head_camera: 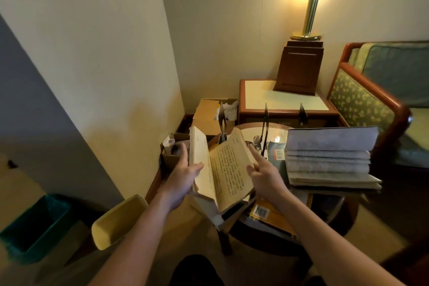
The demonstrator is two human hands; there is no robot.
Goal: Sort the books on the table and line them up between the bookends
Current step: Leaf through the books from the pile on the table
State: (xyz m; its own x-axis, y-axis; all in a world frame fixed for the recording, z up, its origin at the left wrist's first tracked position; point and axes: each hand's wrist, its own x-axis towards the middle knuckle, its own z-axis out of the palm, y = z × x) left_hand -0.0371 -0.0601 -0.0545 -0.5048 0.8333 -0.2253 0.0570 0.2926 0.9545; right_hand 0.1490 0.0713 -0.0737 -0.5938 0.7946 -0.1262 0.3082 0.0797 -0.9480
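The open book (229, 169), its yellowed pages printed in vertical columns, is being held tilted in the air over the near edge of the round table (267, 133). The left hand (183, 176) is gripping its left half, thumb lying on the page and fingers wrapping behind the cover. The right hand (264, 176) is clamping the right-hand page edge, thumb pressing on the paper while the index finger is sticking out straight. Under the open book, a yellow book (262, 212) with a barcode is lying flat. To the right, a stack of books (329, 165) is sitting on the table. Behind, black bookends (264, 127) are standing upright, well apart. Farther back, a cardboard box (209, 111) and a side table (278, 97) carrying a lit lamp (311, 7) are standing against the wall.
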